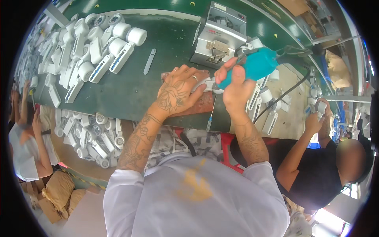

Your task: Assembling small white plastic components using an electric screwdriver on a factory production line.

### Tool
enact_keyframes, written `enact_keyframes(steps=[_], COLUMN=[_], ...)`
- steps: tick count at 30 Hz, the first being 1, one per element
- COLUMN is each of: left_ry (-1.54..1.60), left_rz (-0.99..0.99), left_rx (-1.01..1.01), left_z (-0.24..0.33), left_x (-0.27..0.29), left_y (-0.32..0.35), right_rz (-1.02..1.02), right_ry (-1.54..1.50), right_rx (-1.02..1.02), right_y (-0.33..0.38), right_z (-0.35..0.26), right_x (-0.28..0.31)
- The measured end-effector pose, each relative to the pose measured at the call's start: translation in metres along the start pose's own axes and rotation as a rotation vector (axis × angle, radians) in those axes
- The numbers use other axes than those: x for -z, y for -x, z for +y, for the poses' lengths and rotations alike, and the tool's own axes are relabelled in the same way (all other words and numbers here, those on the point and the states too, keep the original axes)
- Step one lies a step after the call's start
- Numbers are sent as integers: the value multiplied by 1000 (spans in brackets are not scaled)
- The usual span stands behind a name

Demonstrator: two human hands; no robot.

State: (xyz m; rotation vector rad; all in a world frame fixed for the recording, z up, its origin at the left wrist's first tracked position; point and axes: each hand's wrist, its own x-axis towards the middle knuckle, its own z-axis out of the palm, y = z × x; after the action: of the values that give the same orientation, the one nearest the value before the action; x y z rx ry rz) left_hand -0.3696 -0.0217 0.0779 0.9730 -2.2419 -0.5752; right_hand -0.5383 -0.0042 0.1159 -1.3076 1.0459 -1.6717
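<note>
Sitting at the far left, a co-worker in a white top (23, 152) raises both hands near the table edge. Beside that person, a heap of white plastic handheld parts (92, 47) covers the left end of the green table (118, 93), and a second heap of the same parts (92, 136) fills a lower tray below the table edge. A slim grey strip (149, 61) lies alone on the green surface, well apart from both hands.

The left hand (179, 93) (tattooed, with a ring on one finger) is pressed down flat, its fingers curled over a white part (206, 84) that rests on a reddish-brown block (199, 103) at the table's near edge. Just beside it, the right hand (236, 89) is closed tight around a teal electric screwdriver (254, 65), whose tip end points down and left to the white part; a black cable (284, 94) trails off its rear to the right. Behind both hands stands a grey metal machine (221, 33).

More white parts (268, 106) lie on the pale board to the right. At the far right another co-worker in a black shirt (316, 173) holds a white part (320, 107) in raised hands.
</note>
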Motion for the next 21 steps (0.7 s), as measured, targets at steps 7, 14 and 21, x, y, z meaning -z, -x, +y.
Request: enact_keyframes(steps=[7, 14, 21], left_ry=[-43, -104, -1], left_rz=[11, 0, 288], left_rx=[-79, -127, -115], left_z=[15, 6, 24], left_x=[-6, -5, 33], left_y=[-17, -4, 23], right_rz=[41, -8, -30], right_ry=[70, 138, 640], right_rx=[16, -8, -287], right_y=[4, 0, 64], right_z=[3, -19, -44], right_x=[22, 4, 21])
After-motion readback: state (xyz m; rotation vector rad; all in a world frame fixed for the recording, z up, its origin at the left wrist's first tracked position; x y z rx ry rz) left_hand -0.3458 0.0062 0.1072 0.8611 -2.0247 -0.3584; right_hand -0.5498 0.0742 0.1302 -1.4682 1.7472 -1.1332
